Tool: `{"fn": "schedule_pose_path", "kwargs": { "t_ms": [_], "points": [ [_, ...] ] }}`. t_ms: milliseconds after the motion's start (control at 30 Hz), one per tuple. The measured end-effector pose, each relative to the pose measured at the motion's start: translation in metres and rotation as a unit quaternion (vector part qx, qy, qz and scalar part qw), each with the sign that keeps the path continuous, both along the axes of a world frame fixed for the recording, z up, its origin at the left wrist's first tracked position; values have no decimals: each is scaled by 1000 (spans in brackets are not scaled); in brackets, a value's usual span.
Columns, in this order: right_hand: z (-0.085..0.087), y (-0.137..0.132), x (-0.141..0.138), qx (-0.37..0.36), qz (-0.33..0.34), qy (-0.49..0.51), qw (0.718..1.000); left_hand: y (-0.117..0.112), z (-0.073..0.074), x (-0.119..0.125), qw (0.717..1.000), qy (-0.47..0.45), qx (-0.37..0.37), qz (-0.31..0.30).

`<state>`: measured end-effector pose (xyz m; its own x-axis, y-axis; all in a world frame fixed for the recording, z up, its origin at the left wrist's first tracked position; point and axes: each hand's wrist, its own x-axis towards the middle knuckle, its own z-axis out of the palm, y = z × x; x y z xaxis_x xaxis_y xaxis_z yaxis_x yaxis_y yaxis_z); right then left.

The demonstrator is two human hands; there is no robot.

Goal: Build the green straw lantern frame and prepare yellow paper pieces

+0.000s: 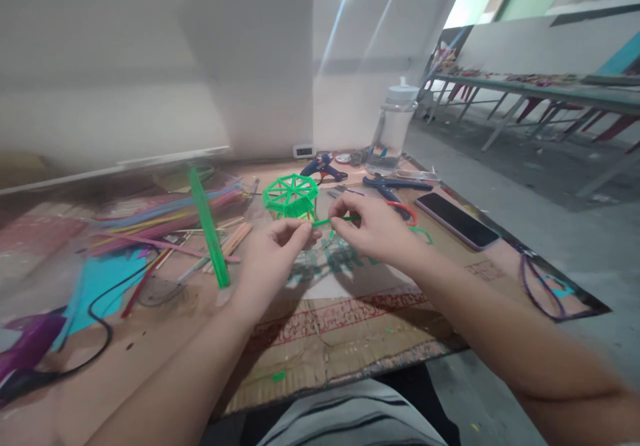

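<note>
A thin green strip that looks like a pipe cleaner (321, 223) stretches between my two hands. My left hand (287, 243) pinches its left end between thumb and fingertips. A little to the right, my right hand (367, 225) has its fingers closed on the same strip, and a short green end hangs below them. Just behind my left hand stands a green eight-sided frame (291, 193) with spokes across its top, its lower part partly hidden by my fingers. Orange-red scissor handles (407, 213) show behind my right hand.
A bundle of green pipe cleaners (209, 229) stands out at left, near coloured strips (170, 216). At the back are a glue gun (323, 166), a water bottle (393, 129) and blue-handled pliers (397, 184). A phone (457, 219) lies right; a purple tool (33, 343) with a cord lies left.
</note>
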<state>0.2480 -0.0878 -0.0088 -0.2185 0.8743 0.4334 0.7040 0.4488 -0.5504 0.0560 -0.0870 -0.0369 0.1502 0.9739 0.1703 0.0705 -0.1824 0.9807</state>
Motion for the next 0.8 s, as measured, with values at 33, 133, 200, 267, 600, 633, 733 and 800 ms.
{"fn": "schedule_pose_path", "kwargs": {
  "t_ms": [33,133,200,267,600,633,733,800],
  "points": [
    [0,0,0,10,3,-4,1000,1,-1,0,1000,-2,3,-1],
    [0,0,2,28,15,-12,999,2,0,0,1000,-9,7,1],
    [1,0,3,27,19,-13,999,2,1,0,1000,-12,9,6],
    [1,1,3,20,22,-14,999,1,4,0,1000,-10,11,11],
    [-4,7,4,14,10,13,1000,12,-2,-10,998,59,6,-3],
    [-5,9,3,7,1,48,999,16,-4,-15,995,97,12,-8],
    [-14,12,-10,-119,6,260,958,23,-1,-33,960,270,65,-27],
    [-22,11,-24,-248,34,410,877,24,8,-45,920,375,109,-3]
  ]
}}
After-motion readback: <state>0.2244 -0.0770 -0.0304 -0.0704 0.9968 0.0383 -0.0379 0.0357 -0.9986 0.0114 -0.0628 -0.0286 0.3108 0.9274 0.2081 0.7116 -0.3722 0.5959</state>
